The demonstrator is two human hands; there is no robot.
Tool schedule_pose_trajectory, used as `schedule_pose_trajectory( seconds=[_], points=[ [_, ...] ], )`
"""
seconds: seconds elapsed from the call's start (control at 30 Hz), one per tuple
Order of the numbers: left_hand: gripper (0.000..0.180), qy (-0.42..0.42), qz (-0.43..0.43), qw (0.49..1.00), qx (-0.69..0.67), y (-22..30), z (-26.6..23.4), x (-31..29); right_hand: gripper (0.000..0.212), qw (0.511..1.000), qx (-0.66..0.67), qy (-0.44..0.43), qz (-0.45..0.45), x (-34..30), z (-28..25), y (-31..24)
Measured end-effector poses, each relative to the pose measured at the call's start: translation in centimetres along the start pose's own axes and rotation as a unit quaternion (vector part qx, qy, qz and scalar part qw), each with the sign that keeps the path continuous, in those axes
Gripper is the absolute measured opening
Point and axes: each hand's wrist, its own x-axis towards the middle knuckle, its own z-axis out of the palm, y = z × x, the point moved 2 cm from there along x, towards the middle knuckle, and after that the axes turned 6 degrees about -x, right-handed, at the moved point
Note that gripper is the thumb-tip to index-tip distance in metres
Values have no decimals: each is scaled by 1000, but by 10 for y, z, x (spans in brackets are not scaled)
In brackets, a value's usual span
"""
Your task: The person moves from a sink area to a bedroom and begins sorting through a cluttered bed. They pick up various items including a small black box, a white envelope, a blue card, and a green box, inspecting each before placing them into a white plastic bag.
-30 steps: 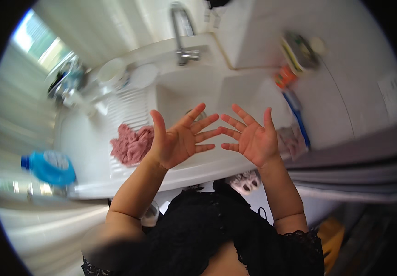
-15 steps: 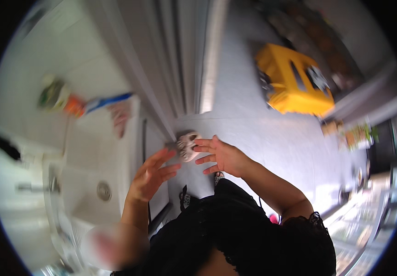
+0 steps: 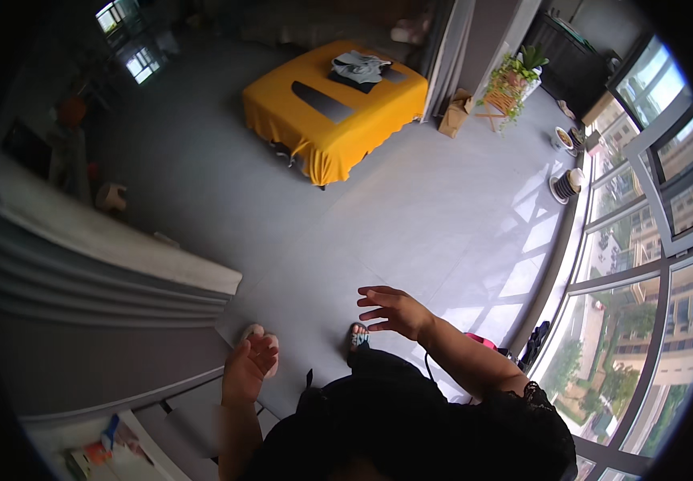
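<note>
Both my hands are in mid-air and hold nothing. My left hand is raised with its fingers loosely apart, at the end of the grey curtain. Behind its fingertips a pale pinkish shoe shows in part on the floor. My right hand reaches inward above the floor, palm down and fingers spread. Just below and left of it, my foot in a patterned sandal stands on the grey floor.
Ahead stands a low table with a yellow cloth, grey clothing lying on top. Beyond are a paper bag and a potted plant. Large windows line the right. A white sink edge is at lower left.
My view has swung right, away from the sink, toward the yellow-covered table and windows. My hands have moved farther apart and stay open.
</note>
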Motion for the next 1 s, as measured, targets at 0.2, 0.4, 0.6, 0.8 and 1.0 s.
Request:
schedule_pose_trajectory(
  seconds=[0.2,0.4,0.6,0.8,1.0],
  points=[
    [23,85,-82,992,42,-7,64,130,52,999,23,-2,-29,28,-94,-88],
    [20,123,-95,981,117,13,137,317,43,991,48,53,-114,49,-190,-204],
    [22,6,-144,966,214,11,358,520,38,954,128,216,-165,28,-311,-293],
    [17,-185,-212,883,375,-86,612,676,32,893,211,343,-200,13,-456,-333],
    [16,-262,-302,838,370,-238,801,779,30,842,288,416,-188,15,-667,-364]
  ],
)
